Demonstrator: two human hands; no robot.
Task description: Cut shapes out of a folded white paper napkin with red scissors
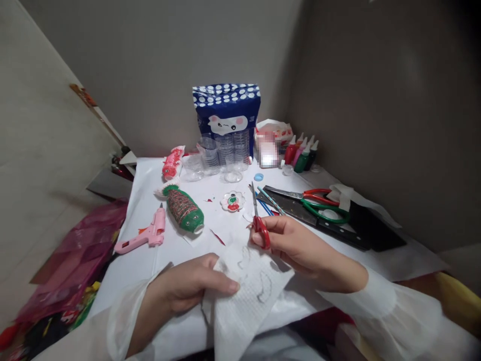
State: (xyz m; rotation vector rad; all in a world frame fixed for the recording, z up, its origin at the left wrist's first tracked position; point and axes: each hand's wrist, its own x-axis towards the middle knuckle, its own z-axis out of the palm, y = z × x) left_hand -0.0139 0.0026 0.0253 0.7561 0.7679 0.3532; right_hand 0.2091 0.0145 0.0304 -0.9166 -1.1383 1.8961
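Observation:
My left hand pinches a white textured paper towel, thumb on top. Curved pencil outlines are drawn on the towel, which hangs over the table's front edge. In my right hand is a small pair of scissors with red handles, its blades pointing up and away from me, above the towel's far edge. The blades look closed together. Beyond my left hand lies a green painted fish with a reddish scaled body. A flower-shaped paint dish with green and red paint sits ahead of the scissors.
A pink glue gun lies at the left. Large scissors with red and green handles rest on a black-handled knife at the right. Clear plastic cups, a blue bag, a red fish and paint bottles stand behind.

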